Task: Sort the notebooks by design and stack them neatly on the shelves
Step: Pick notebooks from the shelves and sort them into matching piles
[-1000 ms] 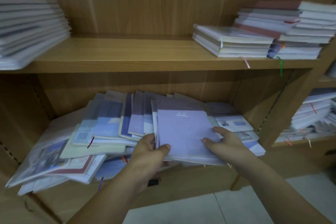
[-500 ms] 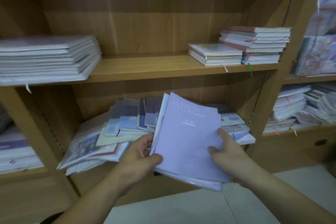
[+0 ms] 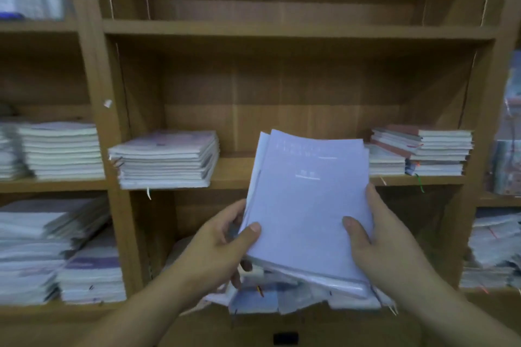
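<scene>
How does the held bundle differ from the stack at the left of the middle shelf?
The lavender bundle is tilted up, gripped by the left hand and right hand; the shelf stack lies flat, untouched. The bundle is thinner; the stack is taller. Both hold several notebooks.

— Can any writing be read here?

— No. The lilac notebook [image 3: 307, 205] in front has a row of pale print near the top edge of its cover and a short mark with a line under it nearer the middle. Both are too blurred to make out.

— And the stack [image 3: 166, 160] at the left end of the middle shelf [image 3: 234, 177]?

— Its top cover shows only a faint smudge. No letters, numbers or brand can be told.
</scene>
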